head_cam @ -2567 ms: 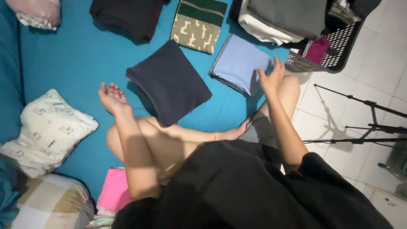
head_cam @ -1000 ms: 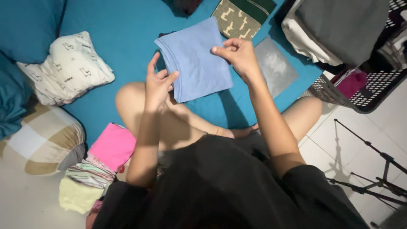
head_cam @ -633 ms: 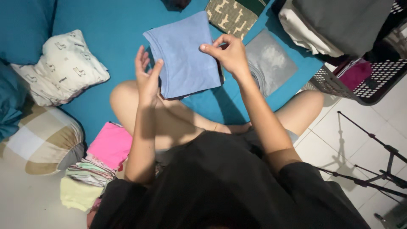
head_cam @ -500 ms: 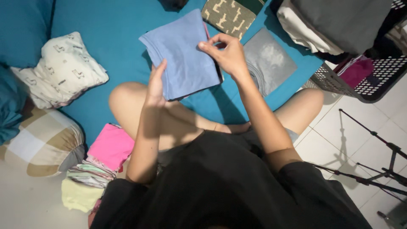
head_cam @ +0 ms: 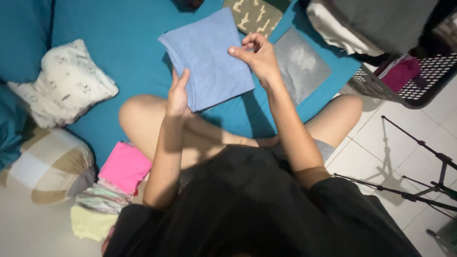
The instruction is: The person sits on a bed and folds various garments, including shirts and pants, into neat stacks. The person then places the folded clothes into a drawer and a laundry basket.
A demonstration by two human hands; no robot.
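Note:
I hold a folded light-blue garment [head_cam: 207, 57] up in front of me, above the teal bed sheet [head_cam: 124, 43]. My left hand [head_cam: 178, 93] grips its lower left corner, fingers wrapped around the edge. My right hand [head_cam: 254, 54] pinches its right edge between thumb and fingers. Just right of that hand a folded grey garment [head_cam: 300, 64] lies flat on the sheet. My bare knees and black shirt fill the lower part of the view.
A patterned olive and green folded cloth [head_cam: 250, 14] lies at the top. A grey laundry basket [head_cam: 404, 81] with clothes stands at the upper right, a black tripod [head_cam: 419, 181] on the white tiles. Pillows [head_cam: 62, 85] and a stack of folded clothes [head_cam: 116, 181] sit at the left.
Both hands brought the light-blue garment from the sheet up in front of me. My left hand went from open beside it to gripping its lower left corner.

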